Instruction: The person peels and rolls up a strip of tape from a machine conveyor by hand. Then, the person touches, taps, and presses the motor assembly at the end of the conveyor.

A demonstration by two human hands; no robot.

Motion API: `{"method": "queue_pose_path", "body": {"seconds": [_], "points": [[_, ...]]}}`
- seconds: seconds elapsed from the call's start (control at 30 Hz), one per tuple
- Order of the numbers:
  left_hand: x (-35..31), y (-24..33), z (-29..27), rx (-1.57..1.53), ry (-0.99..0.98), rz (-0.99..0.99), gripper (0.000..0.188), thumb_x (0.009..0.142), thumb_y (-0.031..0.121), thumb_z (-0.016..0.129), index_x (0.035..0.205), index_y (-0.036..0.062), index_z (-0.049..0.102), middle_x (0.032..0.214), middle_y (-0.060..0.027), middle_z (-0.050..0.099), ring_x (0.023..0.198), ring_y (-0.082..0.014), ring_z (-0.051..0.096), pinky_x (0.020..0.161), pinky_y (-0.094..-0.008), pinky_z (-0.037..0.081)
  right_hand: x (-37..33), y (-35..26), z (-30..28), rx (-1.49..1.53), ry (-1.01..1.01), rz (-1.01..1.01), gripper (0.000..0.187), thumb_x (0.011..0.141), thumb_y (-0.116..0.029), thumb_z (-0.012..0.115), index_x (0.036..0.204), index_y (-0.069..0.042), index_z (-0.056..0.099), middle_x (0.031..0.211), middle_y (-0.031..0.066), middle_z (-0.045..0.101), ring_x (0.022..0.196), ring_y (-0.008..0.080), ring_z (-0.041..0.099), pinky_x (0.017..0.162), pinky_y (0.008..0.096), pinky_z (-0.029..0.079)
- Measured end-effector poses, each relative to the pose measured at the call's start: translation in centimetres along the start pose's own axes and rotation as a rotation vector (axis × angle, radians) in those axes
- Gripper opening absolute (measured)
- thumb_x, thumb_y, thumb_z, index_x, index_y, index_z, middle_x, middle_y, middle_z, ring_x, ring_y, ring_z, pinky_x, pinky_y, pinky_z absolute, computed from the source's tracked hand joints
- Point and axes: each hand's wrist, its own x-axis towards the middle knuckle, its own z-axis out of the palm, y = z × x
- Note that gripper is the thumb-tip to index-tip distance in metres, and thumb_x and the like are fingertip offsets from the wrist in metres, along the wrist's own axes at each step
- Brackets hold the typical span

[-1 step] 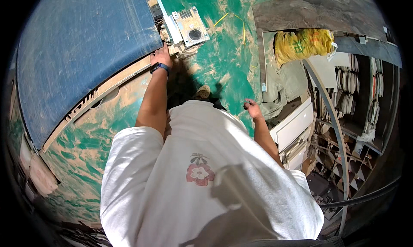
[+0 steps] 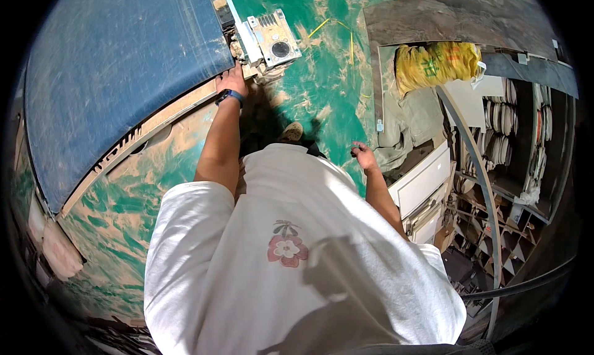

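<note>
My left hand [image 2: 231,83], with a dark watch [image 2: 230,96] on its wrist, rests at the near right corner of a large blue-covered table [image 2: 136,52]. Its fingers stretch forward against the edge, their tips partly hidden. Just beyond them, a dusty pale machine part [image 2: 274,38] with a round black knob juts from the table's side. Away from the table, my right hand [image 2: 366,158] hangs at my right side with its fingers curled. Something small and dark shows at those fingers, too small to name.
Sawdust-like dirt streaks the green floor [image 2: 328,89]. On the right stand a yellow sack [image 2: 436,65], grey cloth [image 2: 417,117], white panels [image 2: 421,180] and a shelf unit [image 2: 523,194] with stacked pieces. A long curved strip [image 2: 479,163] leans in front of the shelves.
</note>
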Motion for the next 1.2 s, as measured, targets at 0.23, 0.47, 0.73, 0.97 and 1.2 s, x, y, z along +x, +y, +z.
{"method": "queue_pose_path", "body": {"seconds": [0.23,0.47,0.73,0.97,1.2], "points": [[0.4,0.0,1.8,-0.16,0.1,0.015,0.068,0.079,0.022,0.059,0.14,0.0073,0.032,0.133,-0.0117,0.048,0.125,-0.0254,0.044,0.1,-0.0404,0.038,0.4,0.6,-0.4,-0.008,-0.024,0.041,0.038,0.085,-0.011,0.058,0.122,0.0,0.055,0.09,0.0067,0.062,0.078,0.0152,0.057,0.073,0.0292,0.046],[0.3,0.3,3.3,-0.543,0.324,-0.028,0.054,0.076,0.023,0.059,0.126,0.0064,0.051,0.122,-0.0163,0.057,0.114,-0.0304,0.053,0.096,-0.0394,0.042,1.2,0.4,-2.0,-0.081,-0.082,0.067,0.038,0.085,-0.011,0.057,0.121,0.001,0.055,0.089,0.0057,0.062,0.077,0.0147,0.057,0.072,0.0282,0.045],[4.5,1.6,6.6,-1.62,0.231,-0.67,0.032,0.086,0.017,0.052,0.115,0.0039,0.054,0.079,-0.0153,0.065,0.055,-0.0212,0.058,0.047,-0.032,0.045,1.6,-0.5,-0.8,-0.02,-0.037,0.012,0.04,0.083,-0.012,0.058,0.121,0.002,0.054,0.09,0.0056,0.062,0.078,0.0147,0.057,0.073,0.0277,0.045],[6.4,0.2,7.4,-2.164,-0.094,-0.61,0.034,0.096,0.033,0.045,0.073,0.0092,0.052,0.055,0.0007,0.047,0.04,-0.0116,0.037,0.035,-0.0253,0.027,-0.7,-0.6,0.4,-0.105,-0.088,-0.023,0.043,0.082,-0.012,0.057,0.123,0.002,0.054,0.096,0.0087,0.064,0.083,0.0144,0.058,0.076,0.0282,0.046],[6.4,3.5,8.7,-1.895,0.474,-0.726,0.017,0.084,0.016,0.067,0.089,0.0,0.064,0.084,-0.0054,0.064,0.074,-0.015,0.056,0.069,-0.0309,0.046,-3.2,2.2,-0.1,-0.148,-0.039,0.05,0.043,0.082,-0.009,0.058,0.123,0.003,0.053,0.09,0.0068,0.064,0.076,0.0137,0.056,0.072,0.0268,0.046]]}}
